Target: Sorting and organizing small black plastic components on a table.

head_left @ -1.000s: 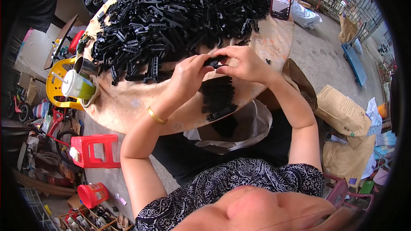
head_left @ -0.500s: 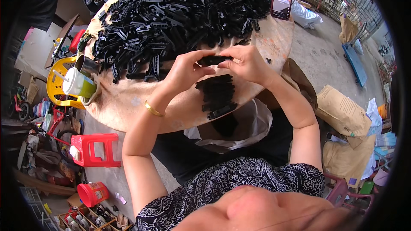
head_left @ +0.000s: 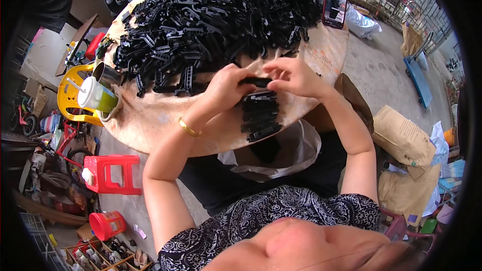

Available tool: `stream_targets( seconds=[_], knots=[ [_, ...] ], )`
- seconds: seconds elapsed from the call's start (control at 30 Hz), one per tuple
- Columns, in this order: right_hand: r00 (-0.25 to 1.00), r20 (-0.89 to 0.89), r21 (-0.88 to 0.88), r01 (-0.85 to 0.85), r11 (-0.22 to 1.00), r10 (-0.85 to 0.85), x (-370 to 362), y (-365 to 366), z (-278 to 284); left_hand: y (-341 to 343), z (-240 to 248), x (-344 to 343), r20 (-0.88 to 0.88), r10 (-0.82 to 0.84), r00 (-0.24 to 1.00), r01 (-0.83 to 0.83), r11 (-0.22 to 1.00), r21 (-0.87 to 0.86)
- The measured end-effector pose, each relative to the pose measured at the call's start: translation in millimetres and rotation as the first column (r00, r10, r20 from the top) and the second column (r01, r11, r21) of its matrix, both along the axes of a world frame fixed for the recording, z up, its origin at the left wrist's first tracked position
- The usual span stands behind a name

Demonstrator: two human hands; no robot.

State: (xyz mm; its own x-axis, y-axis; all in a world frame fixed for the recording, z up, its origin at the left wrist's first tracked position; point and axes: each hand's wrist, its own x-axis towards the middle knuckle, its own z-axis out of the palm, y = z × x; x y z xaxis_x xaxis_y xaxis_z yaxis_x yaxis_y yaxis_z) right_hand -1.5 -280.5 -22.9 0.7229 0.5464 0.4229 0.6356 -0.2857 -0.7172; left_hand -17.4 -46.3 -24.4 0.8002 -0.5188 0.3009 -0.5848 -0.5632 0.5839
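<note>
Pinches one end of a black plastic part (head_left: 258,82) in the left hand (head_left: 228,86), fingers closed round it and covering that end. Brings the right hand (head_left: 296,78) to the other end, thumb close to the tip, fingers parted partway; cannot tell whether gripping there or only touching. Holds the part above the peach-coloured desk (head_left: 150,133), between a large heap of black parts (head_left: 211,20) — cut off by the top edge — and a close row of similar parts (head_left: 260,115) near the rim.

Below that rim, a pale bag (head_left: 296,163) with a gaping mouth; too dark inside to tell contents from shadow. By the desk's left side, a white-lidded cup (head_left: 98,96) with a straw and green lower part, next to a dark metal tumbler (head_left: 106,76); impossible to see into either. On the floor at left, a red bucket (head_left: 107,225), contents hard to make out. At lower left, a divided rack (head_left: 104,257) with shoes (head_left: 141,258) in the compartments, partly lost in the black fisheye border. At right, brown paper sacks (head_left: 403,133), insides hidden. At the far right rim, an upright phone (head_left: 335,5), screen lit — details too small to read.
</note>
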Motion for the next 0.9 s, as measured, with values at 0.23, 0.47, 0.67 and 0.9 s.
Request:
stream_targets(
  seconds=[0.23,0.47,0.67,0.9],
  knots=[
    [0.831,0.493,-0.298,0.439,0.848,-0.257,29.7,-31.6,-14.1,-3.4,11.4,7.5,0.229,0.070,0.971,-0.072,0.997,0.000],
    [0.860,0.498,-0.343,0.309,0.887,-0.108,30.1,-17.0,-10.9,-1.1,-6.0,29.2,0.426,0.204,0.881,-0.302,0.937,0.175],
    [0.994,-0.086,0.087,0.076,0.993,-0.069,22.3,9.7,6.7,0.2,-3.4,25.7,0.183,0.436,0.881,-0.399,0.893,-0.207],
    [0.984,-0.144,0.183,-0.077,0.980,0.104,33.1,46.2,18.0,15.0,9.7,17.0,-0.446,0.240,0.862,-0.455,0.754,-0.474]
  ],
)
